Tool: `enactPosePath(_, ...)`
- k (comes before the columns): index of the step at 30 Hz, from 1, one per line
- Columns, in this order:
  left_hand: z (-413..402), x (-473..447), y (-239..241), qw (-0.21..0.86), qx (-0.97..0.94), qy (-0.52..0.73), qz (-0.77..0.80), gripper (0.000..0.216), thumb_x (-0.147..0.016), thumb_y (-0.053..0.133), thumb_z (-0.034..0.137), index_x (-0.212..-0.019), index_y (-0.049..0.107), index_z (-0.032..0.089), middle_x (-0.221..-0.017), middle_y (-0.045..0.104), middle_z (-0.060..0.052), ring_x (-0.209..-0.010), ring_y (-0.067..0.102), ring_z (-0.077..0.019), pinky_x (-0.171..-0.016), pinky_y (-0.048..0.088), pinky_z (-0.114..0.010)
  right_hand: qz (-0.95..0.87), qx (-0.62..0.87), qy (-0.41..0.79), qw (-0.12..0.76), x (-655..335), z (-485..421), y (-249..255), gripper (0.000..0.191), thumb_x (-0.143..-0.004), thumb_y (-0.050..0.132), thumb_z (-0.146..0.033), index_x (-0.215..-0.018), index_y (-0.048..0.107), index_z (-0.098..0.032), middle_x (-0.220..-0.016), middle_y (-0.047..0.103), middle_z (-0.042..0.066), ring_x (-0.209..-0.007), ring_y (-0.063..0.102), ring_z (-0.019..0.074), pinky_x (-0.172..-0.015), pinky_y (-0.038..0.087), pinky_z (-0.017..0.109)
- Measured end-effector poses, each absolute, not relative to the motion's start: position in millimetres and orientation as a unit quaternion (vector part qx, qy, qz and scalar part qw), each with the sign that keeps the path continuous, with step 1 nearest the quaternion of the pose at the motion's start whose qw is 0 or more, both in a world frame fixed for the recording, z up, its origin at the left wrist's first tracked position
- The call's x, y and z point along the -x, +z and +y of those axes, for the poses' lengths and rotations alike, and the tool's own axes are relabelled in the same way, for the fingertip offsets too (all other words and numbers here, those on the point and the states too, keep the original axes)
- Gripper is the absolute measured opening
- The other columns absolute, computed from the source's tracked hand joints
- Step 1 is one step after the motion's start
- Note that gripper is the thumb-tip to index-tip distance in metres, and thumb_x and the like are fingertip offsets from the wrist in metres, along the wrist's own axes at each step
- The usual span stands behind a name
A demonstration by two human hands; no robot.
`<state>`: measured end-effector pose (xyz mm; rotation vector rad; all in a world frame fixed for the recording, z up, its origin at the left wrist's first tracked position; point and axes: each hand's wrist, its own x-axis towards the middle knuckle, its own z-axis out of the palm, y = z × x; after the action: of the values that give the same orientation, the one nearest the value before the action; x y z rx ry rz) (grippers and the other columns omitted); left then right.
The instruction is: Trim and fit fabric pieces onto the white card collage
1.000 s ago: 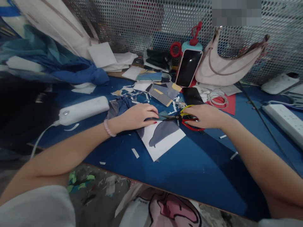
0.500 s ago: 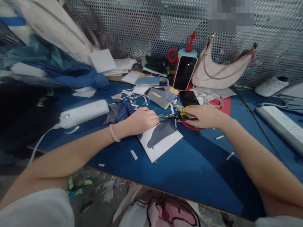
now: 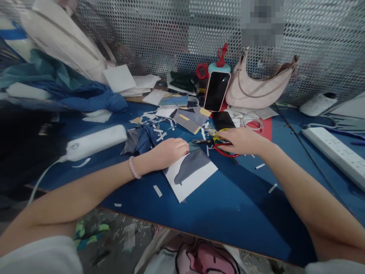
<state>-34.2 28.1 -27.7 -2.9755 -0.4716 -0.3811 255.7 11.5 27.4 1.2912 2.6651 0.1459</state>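
Red-and-yellow handled scissors [image 3: 210, 142] are in my right hand [image 3: 242, 140], whose fingers are closed round the loops. Their dark blades point left, toward the fingers of my left hand [image 3: 173, 151]. Those fingers are curled closed on a small grey-blue piece of cloth [image 3: 193, 144], thin and partly hidden at the blade tips. Just below my left hand lies a white card [image 3: 196, 177] with a dark grey cloth shape [image 3: 191, 164] on it; the hand covers the card's upper left corner. A crumpled blue and grey cloth [image 3: 140, 139] sits behind my left wrist.
Paper scraps [image 3: 159, 125] and patterned cards [image 3: 188, 118] lie beyond my hands. A phone [image 3: 217, 91] leans upright near a pale handbag [image 3: 258, 91]. At left is a white power bank [image 3: 96, 142] with a cable; at right, a power strip [image 3: 336, 154]. The blue table's front edge [image 3: 171, 230] runs below.
The whole view has shifted slightly, so things appear a little further left. Both hands keep nearly the same pose, the scissors still at the left fingers.
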Motion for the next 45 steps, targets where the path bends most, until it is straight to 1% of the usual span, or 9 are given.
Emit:
enactPosePath(8,20.8,31.2,-24.9,0.029,0.975,-0.111,-0.192,0.041,-0.107,0.029,0.019,-0.094,0.066,0.012,-0.095,0.071,-0.014,-0.087,0.062,-0.0231,-0.077,0.046,-0.035,0.872,-0.476,0.051,0.104,-248.3,10.0,26.3,0.027,-0.095,0.051,-0.033,-0.112,0.063,-0.016,-0.091,0.073,0.011,-0.077,0.068,0.0244,-0.055,0.033,0.027)
enactPosePath(11,22.6,31.2,-24.4,-0.007,0.971,-0.114,-0.211,0.039,-0.107,0.03,0.022,-0.095,0.066,0.012,-0.098,0.07,-0.014,-0.088,0.062,-0.0238,-0.076,0.047,-0.035,0.864,-0.492,0.048,0.097,-241.4,7.7,21.5,0.027,-0.095,0.053,-0.033,-0.114,0.062,-0.015,-0.094,0.074,0.012,-0.079,0.069,0.0255,-0.056,0.036,0.028)
enactPosePath(14,27.6,34.2,-22.1,-0.063,0.967,-0.119,-0.217,0.036,-0.105,0.032,0.024,-0.098,0.066,0.014,-0.1,0.07,-0.012,-0.092,0.063,-0.0224,-0.082,0.049,-0.033,0.856,-0.508,0.04,0.085,-235.3,4.8,16.8,0.028,-0.097,0.053,-0.033,-0.113,0.061,-0.012,-0.094,0.072,0.014,-0.082,0.069,0.026,-0.058,0.04,0.029)
enactPosePath(17,32.5,39.2,-19.2,-0.124,0.958,-0.127,-0.226,0.034,-0.103,0.034,0.025,-0.101,0.066,0.015,-0.103,0.069,-0.01,-0.096,0.064,-0.0207,-0.087,0.051,-0.031,0.854,-0.514,0.035,0.072,-232.0,1.6,15.4,0.03,-0.095,0.057,-0.035,-0.111,0.063,-0.011,-0.097,0.07,0.016,-0.087,0.068,0.0273,-0.065,0.046,0.03)
enactPosePath(21,37.1,42.4,-19.6,-0.192,0.937,-0.14,-0.258,0.031,-0.1,0.037,0.026,-0.101,0.067,0.016,-0.104,0.068,-0.009,-0.094,0.065,-0.0195,-0.086,0.053,-0.029,0.857,-0.512,0.048,0.046,-225.9,-2.1,16.4,0.026,-0.092,0.059,-0.031,-0.103,0.067,-0.01,-0.102,0.067,0.019,-0.098,0.064,0.0314,-0.078,0.049,0.037)
enactPosePath(24,40.2,40.5,-22.5,-0.222,0.918,-0.152,-0.291,0.029,-0.096,0.041,0.027,-0.099,0.068,0.018,-0.105,0.069,-0.008,-0.095,0.065,-0.0204,-0.085,0.053,-0.031,0.886,-0.461,0.025,-0.044,-213.4,-4.4,10.9,0.018,-0.092,0.054,-0.022,-0.103,0.066,-0.014,-0.103,0.066,0.015,-0.101,0.062,0.0287,-0.083,0.048,0.038)
enactPosePath(28,44.8,37.5,-25.1,-0.244,0.897,-0.173,-0.324,0.024,-0.091,0.047,0.028,-0.098,0.068,0.018,-0.101,0.07,-0.008,-0.091,0.065,-0.0209,-0.083,0.054,-0.031,0.906,-0.382,-0.076,-0.163,-190.4,-6.7,-6.6,0.015,-0.091,0.052,-0.013,-0.095,0.066,-0.016,-0.096,0.066,0.011,-0.093,0.061,0.0243,-0.08,0.047,0.036)
enactPosePath(34,48.6,36.9,-25.5,-0.269,0.887,-0.181,-0.329,0.016,-0.083,0.058,0.023,-0.093,0.069,0.017,-0.088,0.07,-0.004,-0.077,0.063,-0.0171,-0.078,0.054,-0.029,0.9,-0.385,-0.113,-0.172,-173.1,-3.6,-25.0,0.022,-0.094,0.045,-0.009,-0.089,0.065,-0.017,-0.094,0.065,0.011,-0.089,0.059,0.023,-0.079,0.047,0.036)
enactPosePath(45,50.9,36.8,-30.7,-0.258,0.903,-0.179,-0.294,0.013,-0.088,0.055,0.02,-0.085,0.067,0.017,-0.102,0.07,-0.007,-0.094,0.066,-0.0196,-0.091,0.054,-0.033,0.881,-0.405,-0.173,-0.175,-171.4,-1.5,-24.3,0.03,-0.095,0.039,-0.006,-0.094,0.067,-0.018,-0.098,0.064,0.011,-0.096,0.06,0.0229,-0.085,0.052,0.039)
